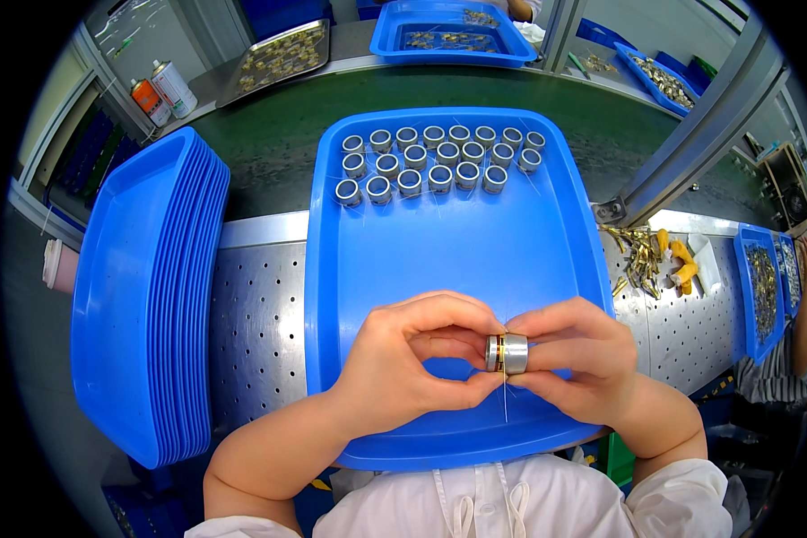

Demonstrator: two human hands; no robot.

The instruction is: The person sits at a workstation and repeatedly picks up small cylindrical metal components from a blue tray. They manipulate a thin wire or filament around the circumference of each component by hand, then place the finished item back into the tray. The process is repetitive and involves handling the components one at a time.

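We hold a small metal ring (507, 353) between both hands above the near end of the blue tray (457, 251). Our left hand (412, 363) pinches its left face with thumb and fingertips, and our right hand (572, 354) grips its right side. At the far end of the tray stand three rows of similar rings (439, 161). Left of the tray leans a stack of blue trays (148, 296) on the perforated worktop (260, 314).

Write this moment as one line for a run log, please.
left hand: pinching metal ring | right hand: pinching same ring | under hands: blue tray | tray's far end: rows of rings
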